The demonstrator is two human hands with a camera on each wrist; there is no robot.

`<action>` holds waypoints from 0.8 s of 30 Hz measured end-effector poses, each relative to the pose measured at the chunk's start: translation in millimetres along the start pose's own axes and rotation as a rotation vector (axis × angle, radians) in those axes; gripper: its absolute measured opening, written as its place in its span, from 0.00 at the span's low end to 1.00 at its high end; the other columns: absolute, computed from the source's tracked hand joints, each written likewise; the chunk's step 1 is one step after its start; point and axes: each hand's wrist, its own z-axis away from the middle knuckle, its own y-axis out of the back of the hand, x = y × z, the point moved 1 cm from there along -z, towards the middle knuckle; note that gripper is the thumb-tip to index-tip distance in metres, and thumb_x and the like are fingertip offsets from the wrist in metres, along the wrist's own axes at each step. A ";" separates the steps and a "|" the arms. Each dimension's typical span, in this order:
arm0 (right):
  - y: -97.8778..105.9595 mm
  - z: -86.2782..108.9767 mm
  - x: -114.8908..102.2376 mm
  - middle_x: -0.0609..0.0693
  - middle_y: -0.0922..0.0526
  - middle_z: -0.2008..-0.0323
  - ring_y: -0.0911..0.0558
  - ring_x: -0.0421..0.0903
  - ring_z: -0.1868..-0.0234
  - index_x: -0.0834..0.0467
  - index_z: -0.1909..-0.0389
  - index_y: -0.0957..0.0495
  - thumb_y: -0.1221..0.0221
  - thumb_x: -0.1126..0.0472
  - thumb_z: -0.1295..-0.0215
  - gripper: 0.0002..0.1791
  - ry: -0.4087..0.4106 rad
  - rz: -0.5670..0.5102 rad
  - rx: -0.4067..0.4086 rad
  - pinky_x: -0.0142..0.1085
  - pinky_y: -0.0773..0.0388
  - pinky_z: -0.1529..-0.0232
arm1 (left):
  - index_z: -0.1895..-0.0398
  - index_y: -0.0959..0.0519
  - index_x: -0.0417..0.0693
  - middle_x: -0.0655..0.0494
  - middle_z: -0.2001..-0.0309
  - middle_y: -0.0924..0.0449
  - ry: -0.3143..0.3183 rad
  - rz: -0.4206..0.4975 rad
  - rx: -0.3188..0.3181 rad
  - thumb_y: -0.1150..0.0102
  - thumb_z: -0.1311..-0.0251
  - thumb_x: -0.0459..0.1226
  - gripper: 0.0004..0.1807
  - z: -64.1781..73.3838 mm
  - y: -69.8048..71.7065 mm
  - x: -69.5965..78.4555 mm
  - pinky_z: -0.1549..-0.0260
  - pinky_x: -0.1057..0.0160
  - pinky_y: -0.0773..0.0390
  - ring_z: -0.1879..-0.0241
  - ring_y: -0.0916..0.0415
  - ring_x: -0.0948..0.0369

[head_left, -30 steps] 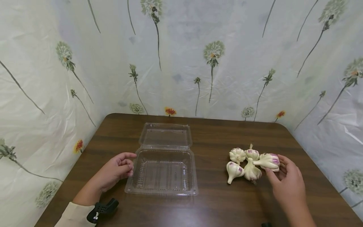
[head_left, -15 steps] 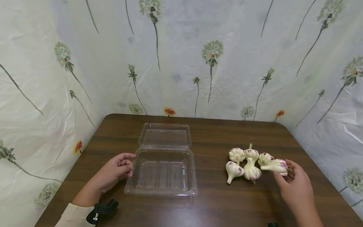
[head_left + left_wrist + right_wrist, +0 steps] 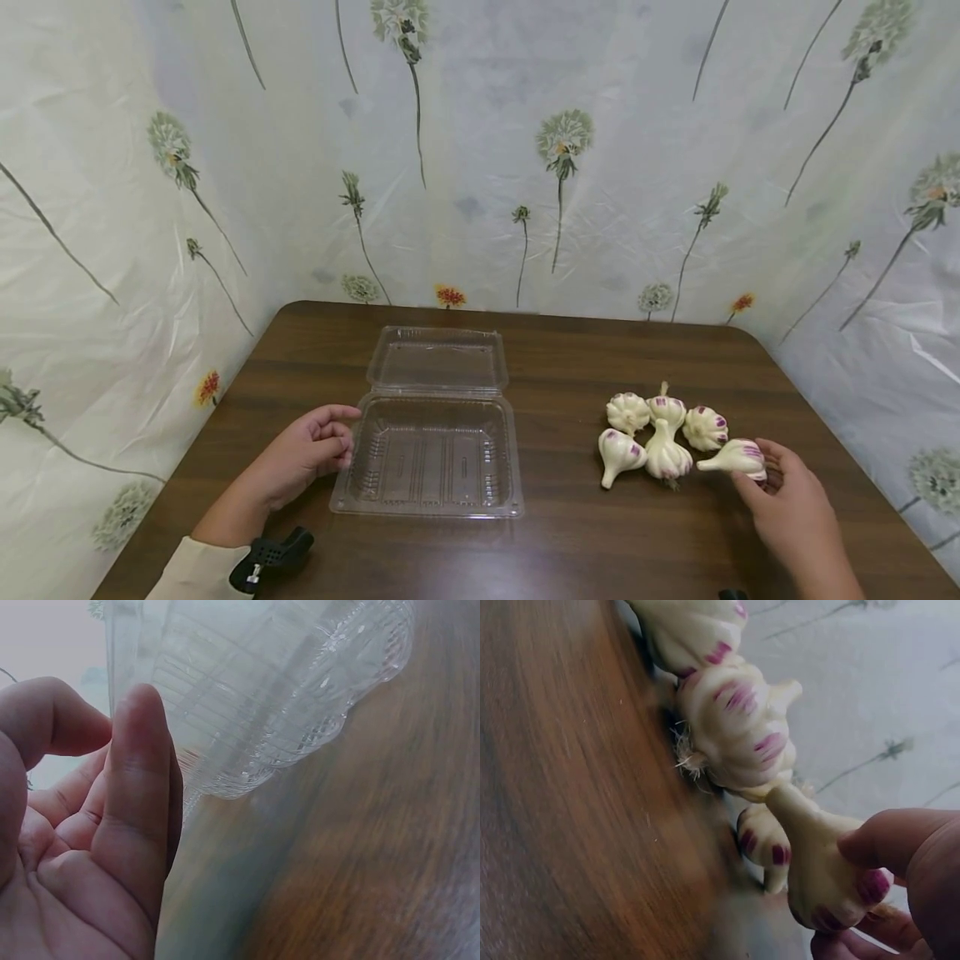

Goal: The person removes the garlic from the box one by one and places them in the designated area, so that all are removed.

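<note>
At the right of the table, my right hand (image 3: 797, 508) pinches a purple-streaked garlic bulb (image 3: 735, 460) between thumb and fingers. In the right wrist view this garlic bulb (image 3: 821, 859) has its stem pointing away from the hand. Left of it lies a cluster of several other garlic bulbs (image 3: 668, 450), the nearest ones close beside the held one. A clear plastic clamshell container (image 3: 427, 510) lies with its lid (image 3: 438, 358) folded back. My left hand (image 3: 311, 450) is at the container's left rim, its index finger reaching to the edge and the other fingers loosely bent.
The brown wooden table (image 3: 570, 533) has rounded far corners. A plastic sheet (image 3: 480, 167) printed with dandelions hangs behind it and along both sides. A black strap mount (image 3: 270, 560) sits on the left wrist.
My right hand has moved right and toward the front with the held garlic bulb, away from the cluster, uncovering another bulb behind it. My left hand and the container have stayed put.
</note>
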 end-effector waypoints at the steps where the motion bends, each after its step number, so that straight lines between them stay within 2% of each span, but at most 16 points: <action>1: -0.5 -0.4 1.6 0.80 0.31 0.35 0.24 0.72 0.39 0.76 0.24 0.46 0.44 0.47 0.21 0.43 0.000 0.007 -0.012 0.17 0.31 0.68 | 0.28 0.42 0.30 0.58 0.64 0.22 0.000 -0.001 -0.001 0.47 0.24 0.29 0.27 -0.1 0.1 -0.2 0.60 0.66 0.15 0.66 0.20 0.63; 8: -5.1 -0.9 5.4 0.80 0.29 0.37 0.22 0.72 0.42 0.76 0.26 0.42 0.42 0.48 0.22 0.41 0.023 0.054 -0.038 0.23 0.26 0.67 | 0.27 0.42 0.30 0.58 0.64 0.22 -0.005 -0.009 -0.001 0.47 0.24 0.30 0.27 -0.5 1.6 -2.7 0.61 0.65 0.15 0.66 0.20 0.62; 11: -5.3 -1.2 6.8 0.80 0.28 0.37 0.22 0.72 0.42 0.76 0.27 0.41 0.42 0.46 0.22 0.42 0.028 0.068 -0.053 0.33 0.20 0.61 | 0.27 0.42 0.30 0.57 0.63 0.22 -0.004 -0.017 0.004 0.47 0.24 0.30 0.28 -0.3 1.0 -2.0 0.61 0.65 0.15 0.66 0.20 0.62; 15: -6.5 -1.6 9.1 0.79 0.28 0.37 0.22 0.73 0.42 0.75 0.27 0.41 0.42 0.45 0.22 0.42 0.032 0.078 -0.065 0.43 0.18 0.58 | 0.27 0.41 0.30 0.57 0.63 0.22 -0.004 -0.021 0.013 0.47 0.24 0.29 0.28 -0.2 0.4 -1.6 0.62 0.65 0.15 0.66 0.20 0.62; 19: -8.3 -1.0 8.1 0.79 0.28 0.37 0.22 0.73 0.41 0.74 0.26 0.41 0.42 0.45 0.22 0.42 0.033 0.075 -0.069 0.38 0.19 0.60 | 0.27 0.41 0.31 0.57 0.63 0.22 -0.005 -0.019 0.020 0.47 0.24 0.29 0.27 0.2 0.3 -1.2 0.61 0.65 0.15 0.66 0.20 0.62; 21: -8.4 -1.1 6.8 0.79 0.29 0.36 0.22 0.73 0.41 0.74 0.26 0.42 0.42 0.45 0.22 0.42 0.030 0.073 -0.080 0.42 0.17 0.58 | 0.27 0.41 0.31 0.56 0.63 0.22 -0.005 -0.020 0.021 0.47 0.24 0.29 0.27 0.4 0.4 -1.1 0.61 0.65 0.15 0.66 0.20 0.62; 24: -8.4 -0.9 5.0 0.80 0.30 0.36 0.23 0.75 0.40 0.74 0.25 0.42 0.43 0.46 0.22 0.41 0.036 0.070 -0.093 0.54 0.17 0.52 | 0.27 0.41 0.31 0.56 0.63 0.22 -0.005 -0.022 0.020 0.47 0.24 0.29 0.27 -0.3 0.8 -1.6 0.60 0.64 0.14 0.66 0.20 0.62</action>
